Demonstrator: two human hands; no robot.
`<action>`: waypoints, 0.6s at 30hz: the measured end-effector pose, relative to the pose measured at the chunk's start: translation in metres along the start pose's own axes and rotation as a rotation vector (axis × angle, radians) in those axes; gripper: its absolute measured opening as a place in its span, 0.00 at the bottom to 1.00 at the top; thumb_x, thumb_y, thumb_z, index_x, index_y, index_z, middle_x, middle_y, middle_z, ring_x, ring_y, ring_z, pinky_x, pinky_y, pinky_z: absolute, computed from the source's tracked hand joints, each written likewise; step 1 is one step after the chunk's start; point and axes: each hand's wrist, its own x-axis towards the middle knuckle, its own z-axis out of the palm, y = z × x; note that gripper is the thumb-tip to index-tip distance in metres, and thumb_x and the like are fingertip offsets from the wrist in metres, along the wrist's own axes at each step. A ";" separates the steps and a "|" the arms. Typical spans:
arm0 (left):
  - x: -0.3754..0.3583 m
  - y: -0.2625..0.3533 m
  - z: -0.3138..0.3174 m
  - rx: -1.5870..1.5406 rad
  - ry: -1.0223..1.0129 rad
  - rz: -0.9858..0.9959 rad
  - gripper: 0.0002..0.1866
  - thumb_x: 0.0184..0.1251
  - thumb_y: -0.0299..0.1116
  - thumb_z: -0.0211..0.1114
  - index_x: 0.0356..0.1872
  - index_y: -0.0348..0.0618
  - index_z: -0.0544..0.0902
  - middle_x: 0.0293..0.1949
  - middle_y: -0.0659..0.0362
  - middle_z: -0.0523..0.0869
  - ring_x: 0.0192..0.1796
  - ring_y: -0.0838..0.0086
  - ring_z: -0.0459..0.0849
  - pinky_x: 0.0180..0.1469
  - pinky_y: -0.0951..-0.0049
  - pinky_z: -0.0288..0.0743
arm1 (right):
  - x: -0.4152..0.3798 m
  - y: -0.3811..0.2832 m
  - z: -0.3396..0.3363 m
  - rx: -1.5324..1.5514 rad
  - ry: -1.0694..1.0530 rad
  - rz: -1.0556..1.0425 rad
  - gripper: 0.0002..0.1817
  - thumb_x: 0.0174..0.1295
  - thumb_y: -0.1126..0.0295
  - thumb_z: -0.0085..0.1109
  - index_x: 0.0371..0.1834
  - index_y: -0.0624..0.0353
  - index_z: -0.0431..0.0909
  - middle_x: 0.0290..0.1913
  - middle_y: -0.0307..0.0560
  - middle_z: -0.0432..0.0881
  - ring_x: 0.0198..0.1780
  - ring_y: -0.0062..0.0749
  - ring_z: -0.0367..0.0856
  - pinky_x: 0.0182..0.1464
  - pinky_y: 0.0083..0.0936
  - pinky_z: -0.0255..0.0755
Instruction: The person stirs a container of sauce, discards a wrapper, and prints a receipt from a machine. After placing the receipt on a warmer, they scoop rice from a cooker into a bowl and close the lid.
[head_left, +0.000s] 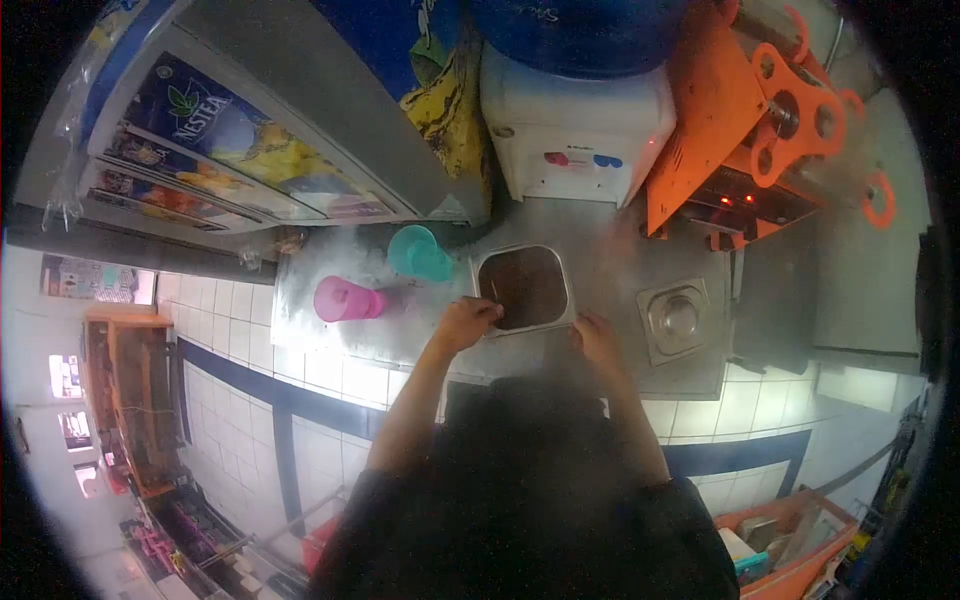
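A rectangular steel food pan with a dark brown filling stands on the metal counter in front of me. My left hand is at its near left corner, fingers closed and fingertips over the filling inside the rim. A thin pale streak shows just above those fingertips; what they pinch I cannot tell. At the near right corner, my right hand grips the pan's rim. Left of the pan are a turquoise plastic jug and a pink plastic jug, the pink one nearer the counter's front edge.
A steel lid lies on the counter to the right. Behind stand a white water dispenser with a blue bottle and an orange machine with lit red lights. A Nestea drinks machine stands at the back left.
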 end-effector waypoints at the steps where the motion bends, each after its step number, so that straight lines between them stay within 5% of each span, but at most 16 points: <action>1: 0.002 -0.001 0.002 -0.074 0.064 -0.034 0.17 0.68 0.46 0.62 0.36 0.42 0.87 0.31 0.45 0.86 0.37 0.55 0.87 0.39 0.61 0.76 | 0.002 0.009 -0.002 -0.005 -0.001 0.001 0.13 0.69 0.63 0.54 0.40 0.63 0.79 0.31 0.40 0.82 0.31 0.24 0.78 0.36 0.23 0.73; 13: 0.010 -0.011 0.007 -0.109 0.101 0.118 0.17 0.68 0.47 0.61 0.37 0.42 0.87 0.32 0.45 0.86 0.38 0.53 0.87 0.39 0.59 0.77 | -0.019 -0.012 -0.004 -0.256 -0.376 0.032 0.19 0.70 0.55 0.54 0.46 0.60 0.80 0.36 0.42 0.84 0.36 0.27 0.79 0.40 0.27 0.71; 18: 0.015 -0.015 0.007 -0.104 0.067 0.056 0.18 0.67 0.48 0.62 0.38 0.42 0.88 0.33 0.46 0.87 0.40 0.52 0.87 0.41 0.59 0.78 | 0.032 -0.041 -0.016 0.036 -0.008 0.048 0.21 0.69 0.54 0.56 0.52 0.61 0.79 0.40 0.44 0.84 0.40 0.25 0.79 0.39 0.23 0.72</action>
